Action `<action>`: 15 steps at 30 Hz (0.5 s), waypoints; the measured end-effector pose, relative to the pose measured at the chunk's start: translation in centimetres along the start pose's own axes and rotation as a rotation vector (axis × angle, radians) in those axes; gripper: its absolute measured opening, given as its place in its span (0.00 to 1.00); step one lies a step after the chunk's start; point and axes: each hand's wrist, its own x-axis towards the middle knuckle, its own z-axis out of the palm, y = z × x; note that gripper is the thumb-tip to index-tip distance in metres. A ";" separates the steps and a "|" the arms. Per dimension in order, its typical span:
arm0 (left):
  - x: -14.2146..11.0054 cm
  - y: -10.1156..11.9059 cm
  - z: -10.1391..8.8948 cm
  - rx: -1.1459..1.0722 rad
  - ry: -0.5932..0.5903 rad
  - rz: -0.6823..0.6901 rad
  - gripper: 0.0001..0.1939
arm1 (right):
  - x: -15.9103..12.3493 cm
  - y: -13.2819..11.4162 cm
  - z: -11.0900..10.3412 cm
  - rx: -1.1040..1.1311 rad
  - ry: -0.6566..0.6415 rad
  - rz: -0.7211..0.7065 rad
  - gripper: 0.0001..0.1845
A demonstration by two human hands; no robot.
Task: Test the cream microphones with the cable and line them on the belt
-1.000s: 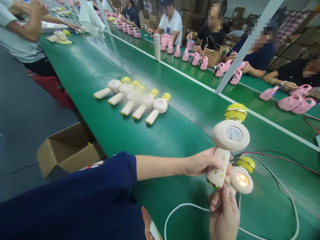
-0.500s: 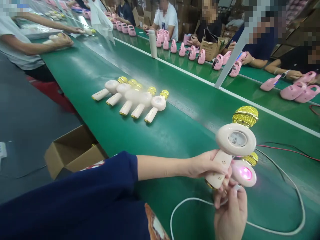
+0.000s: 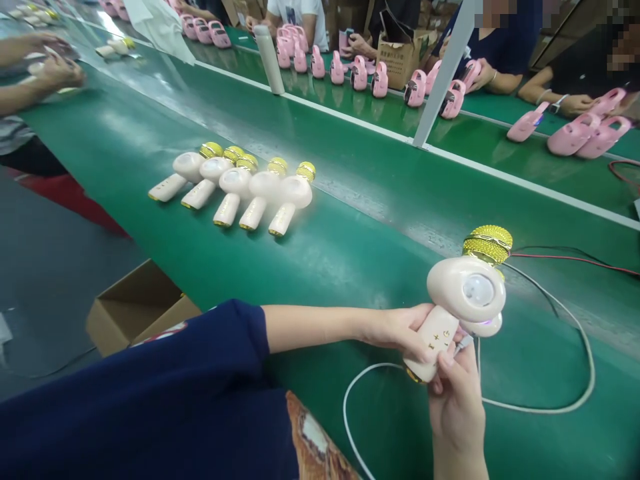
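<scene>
Cream karaoke microphone (image 3: 465, 293) slanting lower left to upper right, gold mesh head uppermost. Left hand (image 3: 400, 331) wrapped closed around the handle; right hand (image 3: 457, 400) pinching a white cable plug (image 3: 463, 345) just beside it.

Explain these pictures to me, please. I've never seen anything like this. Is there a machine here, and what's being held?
There's no machine here. These are a person's own bare hands, filmed by a camera worn on their head, looking forward and down. The left hand grips the handle of a cream karaoke microphone with a gold mesh head. A second microphone sits mostly hidden behind it, and a white cable leads towards the right hand. Five more microphones lie in a row on a green conveyor belt. Beyond it, a co-worker sits near pink handled items on another belt.
</scene>
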 end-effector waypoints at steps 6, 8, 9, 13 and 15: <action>0.2 -0.3 -0.9 -0.039 -0.007 0.043 0.31 | 0.3 0.4 -0.7 0.030 -0.022 -0.029 0.29; 0.3 -0.3 -0.9 -0.053 -0.010 0.063 0.30 | 0.3 0.8 -0.8 0.048 -0.022 -0.040 0.28; 0.3 -0.3 -0.9 -0.057 -0.015 0.068 0.30 | 0.3 0.9 -0.8 0.052 -0.015 -0.044 0.28; 0.4 -0.1 -0.3 -0.048 0.036 0.043 0.29 | 0.3 1.1 -0.5 0.025 -0.028 -0.033 0.31; 0.0 0.3 -0.1 -0.041 0.140 0.035 0.27 | 0.5 1.1 -0.6 0.014 -0.058 -0.017 0.28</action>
